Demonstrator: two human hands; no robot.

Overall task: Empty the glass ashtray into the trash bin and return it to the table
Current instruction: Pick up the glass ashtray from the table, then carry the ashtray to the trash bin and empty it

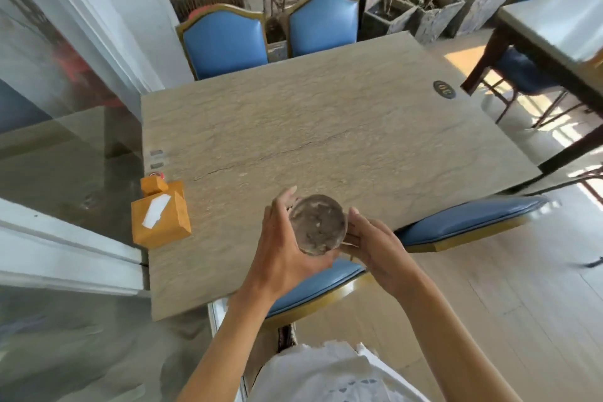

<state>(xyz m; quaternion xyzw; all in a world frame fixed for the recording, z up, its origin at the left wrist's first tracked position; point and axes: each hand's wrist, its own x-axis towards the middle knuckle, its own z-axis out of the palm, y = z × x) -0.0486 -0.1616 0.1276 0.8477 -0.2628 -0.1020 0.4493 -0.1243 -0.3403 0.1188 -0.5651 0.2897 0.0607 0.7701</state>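
i hold the glass ashtray point(317, 224) in both hands above the near edge of the table point(326, 127), lifted off the surface. my left hand point(287, 238) is curled around its left side, thumb reaching up over the far rim and the fingers cupped underneath. my right hand point(372, 245) presses against its right side, fingers folded in toward the glass, so both hands are closed on it. the inside of the ashtray looks grey and smeared, with a few pale flecks in it.

at the left edge of the table, near the near-left corner, sits an orange tissue box point(160, 217) with white tissue showing from its top, and a smaller orange block point(153, 186) lies just beyond it. a dark oval plaque point(444, 89) is set into the table close to the far-right corner.

two blue chairs point(225, 39) stand at the far edge, and two blue chair seats point(470, 220) are tucked in along the near edge, one partly under my arms.
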